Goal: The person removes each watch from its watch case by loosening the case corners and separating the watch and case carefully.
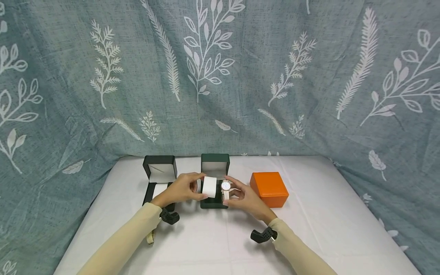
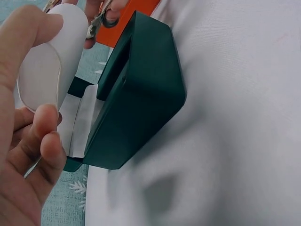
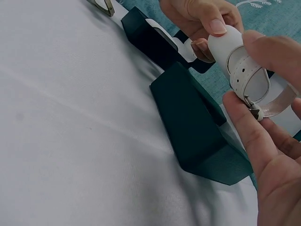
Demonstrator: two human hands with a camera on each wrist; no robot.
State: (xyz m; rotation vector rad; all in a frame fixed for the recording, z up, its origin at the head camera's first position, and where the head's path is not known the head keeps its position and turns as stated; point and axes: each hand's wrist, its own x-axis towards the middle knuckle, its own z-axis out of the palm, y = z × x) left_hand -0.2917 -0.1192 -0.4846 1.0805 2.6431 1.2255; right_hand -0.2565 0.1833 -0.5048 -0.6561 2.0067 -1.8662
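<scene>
My left hand grips a white watch cushion between thumb and fingers. Opposite it, my right hand holds a watch with a round pale dial and a white strap. Both things are above an open green watch box, whose lid stands up at the back. In the right wrist view the strap forms a loop at the end of the cushion, its buckle near my fingers. The left wrist view shows the cushion's flat end turned toward that camera.
To the left stands a second open dark box with a white cushion inside, partly hidden by my left hand. A beige strap end shows below my left forearm. A closed orange box sits at the right. Behind the table hangs a patterned curtain.
</scene>
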